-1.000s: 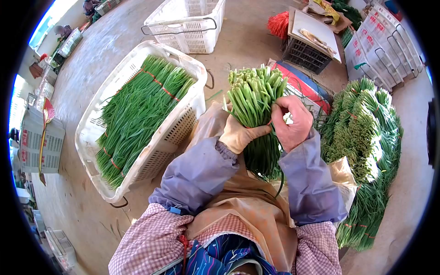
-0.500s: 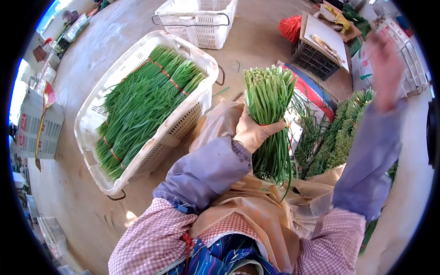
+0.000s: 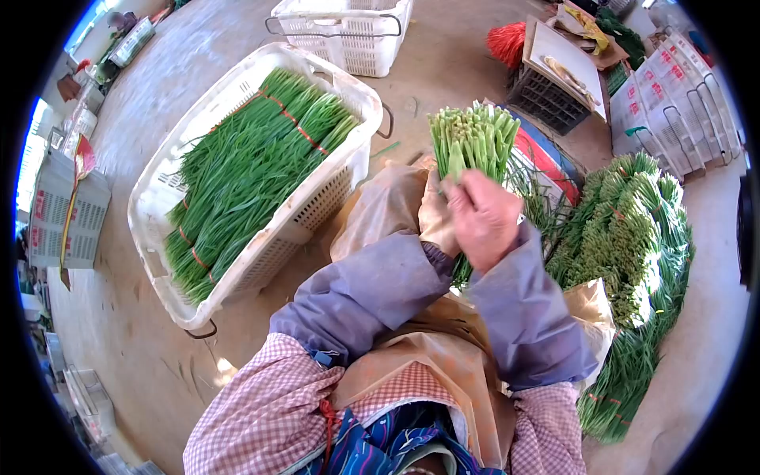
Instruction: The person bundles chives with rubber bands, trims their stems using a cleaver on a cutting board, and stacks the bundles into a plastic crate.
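My left hand (image 3: 438,218) is wrapped around a bunch of chives (image 3: 473,142), which stands upright in front of me with its pale cut ends on top. Across the front of that bunch is my right hand (image 3: 484,218), its fingers curled in against the stalks beside my left thumb. Whatever those fingers pinch is hidden. Green leaves hang below both hands, mostly covered by them.
A white basket (image 3: 273,265) at left holds chives tied with red bands. Another white basket (image 3: 340,39) stands behind it. At right lies a heap of chives (image 3: 613,229). Beyond are a black crate (image 3: 546,99), red strands (image 3: 504,45) and stacked white baskets (image 3: 669,103).
My right hand has come down and left from its raised place at the upper right to the front of the bunch. My left hand still holds the bunch, shifted slightly right.
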`<state>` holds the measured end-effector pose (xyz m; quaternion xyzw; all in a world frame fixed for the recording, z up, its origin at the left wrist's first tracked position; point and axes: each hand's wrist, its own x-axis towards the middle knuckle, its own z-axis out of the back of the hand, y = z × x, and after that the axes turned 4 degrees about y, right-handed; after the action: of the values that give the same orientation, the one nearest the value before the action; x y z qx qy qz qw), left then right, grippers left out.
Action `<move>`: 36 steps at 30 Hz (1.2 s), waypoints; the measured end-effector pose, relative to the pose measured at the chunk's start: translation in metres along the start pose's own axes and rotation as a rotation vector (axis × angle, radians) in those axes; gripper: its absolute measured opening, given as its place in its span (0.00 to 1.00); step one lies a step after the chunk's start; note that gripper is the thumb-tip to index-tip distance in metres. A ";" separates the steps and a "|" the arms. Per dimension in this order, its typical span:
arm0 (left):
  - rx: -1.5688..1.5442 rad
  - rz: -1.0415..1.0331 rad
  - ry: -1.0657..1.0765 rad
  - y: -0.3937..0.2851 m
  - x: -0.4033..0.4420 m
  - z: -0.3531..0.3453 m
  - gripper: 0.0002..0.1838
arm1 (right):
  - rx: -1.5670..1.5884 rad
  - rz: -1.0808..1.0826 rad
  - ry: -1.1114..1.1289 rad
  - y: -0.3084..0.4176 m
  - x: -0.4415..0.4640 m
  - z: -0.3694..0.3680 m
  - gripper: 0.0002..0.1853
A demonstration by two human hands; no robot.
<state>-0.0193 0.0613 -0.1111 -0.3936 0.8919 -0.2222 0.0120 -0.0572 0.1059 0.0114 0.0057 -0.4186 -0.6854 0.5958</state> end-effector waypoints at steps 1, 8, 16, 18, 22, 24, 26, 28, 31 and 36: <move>0.142 -0.014 -0.022 -0.009 0.000 -0.010 0.29 | 0.135 -0.090 0.032 0.008 0.007 0.014 0.04; 0.672 -0.014 -0.158 -0.018 0.000 -0.022 0.41 | 0.391 0.280 -0.452 0.022 0.076 0.212 0.09; 0.758 -0.050 -0.179 -0.014 0.002 -0.026 0.39 | -0.179 -0.066 -0.078 -0.017 -0.012 0.109 0.08; 0.539 -0.050 -0.065 -0.014 -0.005 -0.027 0.36 | 0.000 0.031 0.117 -0.016 -0.039 0.060 0.12; -0.043 -0.062 0.149 0.009 -0.002 0.003 0.24 | -0.230 0.167 0.129 -0.018 -0.040 0.013 0.16; -0.031 -0.025 0.111 0.006 -0.005 -0.005 0.24 | -0.233 0.207 0.150 -0.022 -0.044 0.014 0.14; -0.446 0.219 0.021 -0.010 0.003 -0.014 0.22 | -0.100 0.227 0.102 -0.019 -0.041 0.026 0.11; -0.152 0.200 -0.008 -0.022 -0.004 -0.031 0.38 | 0.066 0.218 0.024 -0.005 -0.034 0.054 0.10; 0.595 0.029 -0.063 -0.016 -0.007 -0.035 0.46 | 0.413 0.303 -0.483 -0.001 -0.042 0.083 0.09; 0.761 0.010 -0.110 -0.011 -0.005 -0.015 0.45 | -0.046 -0.163 -0.789 -0.017 -0.045 0.204 0.13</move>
<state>-0.0113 0.0645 -0.0938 -0.3681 0.7456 -0.5159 0.2060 -0.1615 0.2579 0.1121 -0.2379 -0.5979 -0.6892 0.3331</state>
